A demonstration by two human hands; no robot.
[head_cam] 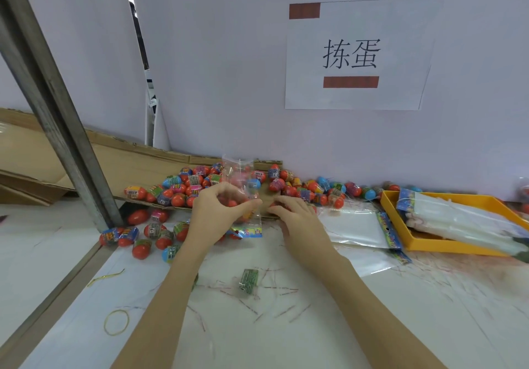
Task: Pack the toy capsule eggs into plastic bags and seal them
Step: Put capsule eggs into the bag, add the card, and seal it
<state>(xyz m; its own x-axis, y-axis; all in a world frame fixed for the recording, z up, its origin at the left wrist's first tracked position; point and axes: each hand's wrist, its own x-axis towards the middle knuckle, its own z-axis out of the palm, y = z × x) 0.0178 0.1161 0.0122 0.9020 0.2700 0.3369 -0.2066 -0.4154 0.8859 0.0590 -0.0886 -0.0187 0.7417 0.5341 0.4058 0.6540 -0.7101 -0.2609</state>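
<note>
Clear bag [246, 197] stands mid-table, left hand [217, 211] pinching it with eggs inside; right hand [294, 217] curled on a red egg [276, 204] just beside. Risk: the limp mouth folds, eggs spill or roll. Loose egg pile [189, 185] far left, yellow tray [429, 242] right, flat bags [355, 225] between.

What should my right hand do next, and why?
Probably lift the egg under your right hand and drop it into the clear bag that your left hand grips. The bag stands open-ended upward, appears to hold only a few eggs, and its top looks unsealed.
</note>
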